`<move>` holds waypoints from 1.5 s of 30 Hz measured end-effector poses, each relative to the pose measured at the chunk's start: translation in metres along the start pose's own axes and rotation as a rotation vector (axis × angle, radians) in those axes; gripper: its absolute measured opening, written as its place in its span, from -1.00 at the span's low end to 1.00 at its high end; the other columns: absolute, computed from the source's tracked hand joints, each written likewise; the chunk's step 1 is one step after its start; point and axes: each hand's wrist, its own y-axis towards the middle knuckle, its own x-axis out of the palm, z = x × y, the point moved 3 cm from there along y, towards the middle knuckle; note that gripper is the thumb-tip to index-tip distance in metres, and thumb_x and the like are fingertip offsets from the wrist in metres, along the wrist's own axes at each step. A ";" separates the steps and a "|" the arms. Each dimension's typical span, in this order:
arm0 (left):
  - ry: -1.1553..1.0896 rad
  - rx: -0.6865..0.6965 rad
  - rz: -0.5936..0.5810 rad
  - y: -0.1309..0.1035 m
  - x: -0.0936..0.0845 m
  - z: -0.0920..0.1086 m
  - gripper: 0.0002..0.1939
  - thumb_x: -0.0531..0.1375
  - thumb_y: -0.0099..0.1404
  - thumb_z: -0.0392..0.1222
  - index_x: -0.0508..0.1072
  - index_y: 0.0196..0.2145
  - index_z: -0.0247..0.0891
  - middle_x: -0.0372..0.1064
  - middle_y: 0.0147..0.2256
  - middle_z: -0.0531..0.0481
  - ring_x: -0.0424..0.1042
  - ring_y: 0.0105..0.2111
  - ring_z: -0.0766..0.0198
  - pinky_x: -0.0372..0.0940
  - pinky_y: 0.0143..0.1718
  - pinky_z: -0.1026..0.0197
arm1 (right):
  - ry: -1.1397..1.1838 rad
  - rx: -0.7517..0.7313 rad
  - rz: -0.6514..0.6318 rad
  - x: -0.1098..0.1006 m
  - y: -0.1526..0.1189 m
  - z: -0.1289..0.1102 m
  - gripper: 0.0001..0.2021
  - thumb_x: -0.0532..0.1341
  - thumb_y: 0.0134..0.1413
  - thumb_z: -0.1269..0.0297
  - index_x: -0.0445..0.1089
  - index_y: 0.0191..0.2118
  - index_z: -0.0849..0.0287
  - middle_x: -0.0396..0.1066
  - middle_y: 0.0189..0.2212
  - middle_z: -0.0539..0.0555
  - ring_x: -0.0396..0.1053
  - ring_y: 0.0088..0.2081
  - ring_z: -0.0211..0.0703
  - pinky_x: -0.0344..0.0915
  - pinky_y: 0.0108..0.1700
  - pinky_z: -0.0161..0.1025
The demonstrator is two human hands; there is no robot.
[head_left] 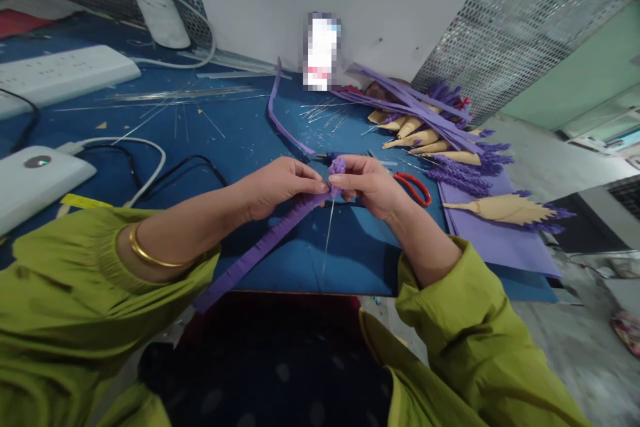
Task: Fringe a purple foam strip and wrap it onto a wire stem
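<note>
My left hand [293, 185] pinches a long purple paper strip [265, 247] near its upper end. The strip has small cuts along it and slants down toward the table's front edge. In my right hand [367, 183] is a small purple paper flower head [338, 170], held between thumb and fingers. The strip runs up to this flower head, and a thin wire stem [328, 237] points down from it. Both hands are close together above the blue table [345, 260]. Fingers partly hide where strip and wire meet.
Red-handled scissors or pliers [414, 190] lie right of my right hand. Wrapped purple flower sprigs [505, 208], purple sheets [493, 247] and strips [420, 110] lie further right. A loose purple strip [275, 110], wires, a blurred phone [321, 53] and a power strip [70, 73] are behind.
</note>
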 end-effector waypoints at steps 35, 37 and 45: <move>-0.306 0.018 0.299 0.003 -0.009 0.000 -0.75 0.45 -0.16 -0.12 0.49 -0.60 -0.30 0.37 -0.62 0.07 0.22 -0.60 0.40 0.06 -0.54 0.29 | -0.218 0.074 0.073 0.023 -0.012 0.003 -0.75 0.31 -0.03 0.11 0.39 -0.43 0.21 0.45 -0.54 -0.02 0.41 -0.56 -0.32 0.29 -0.50 -0.39; -0.320 -0.003 0.281 0.003 -0.009 -0.002 -0.72 0.42 -0.08 -0.03 0.50 -0.59 -0.29 0.37 -0.61 0.05 0.22 -0.60 0.39 0.05 -0.55 0.29 | -0.178 0.053 0.093 0.024 -0.012 0.003 -0.76 0.31 -0.04 0.13 0.40 -0.43 0.21 0.44 -0.57 -0.04 0.39 -0.59 -0.34 0.30 -0.51 -0.38; -0.407 -0.025 0.221 0.005 -0.009 -0.004 -0.61 0.44 -0.07 0.06 0.55 -0.45 -0.34 0.47 -0.48 -0.04 0.35 -0.50 0.34 0.14 -0.50 0.29 | -0.171 0.005 0.092 0.020 -0.009 0.002 -0.77 0.31 -0.05 0.13 0.42 -0.42 0.21 0.42 -0.59 -0.05 0.36 -0.61 -0.35 0.28 -0.53 -0.39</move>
